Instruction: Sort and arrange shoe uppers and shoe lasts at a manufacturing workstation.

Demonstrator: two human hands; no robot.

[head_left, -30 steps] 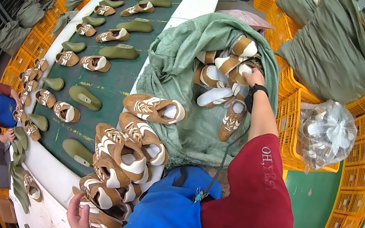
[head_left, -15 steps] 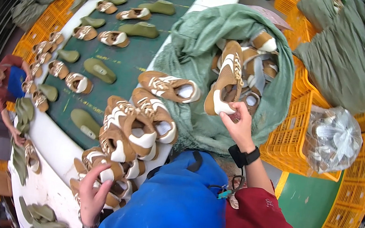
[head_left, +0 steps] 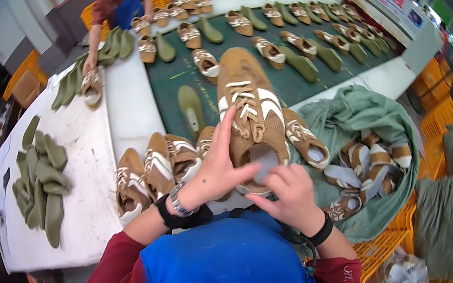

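Note:
A brown sneaker (head_left: 242, 76) with white stripes and cream laces is raised in front of me, toe pointing away. My left hand (head_left: 213, 172) supports its left side, fingers stretched along the upper and thumb by the collar. At the heel, the bent fingers of my right hand (head_left: 291, 198) grip the shoe's opening, where a pale insole shows. Several matching sneakers (head_left: 133, 180) stand on the white table edge below my left hand. Just right of the held shoe, another sneaker (head_left: 306, 139) lies beside the green sack (head_left: 390, 219) of shoes.
Rows of sneakers and green foot-shaped inserts (head_left: 190, 107) cover the dark green belt (head_left: 159, 81). More inserts (head_left: 42, 178) are heaped on the white table (head_left: 82, 202) at left. A co-worker (head_left: 118, 2) reaches over its far end. Orange crates (head_left: 384, 259) line the right.
My view has swung left. The sneaker in my right hand has come from over the sack to in front of me, toe now away, and my left hand has joined it.

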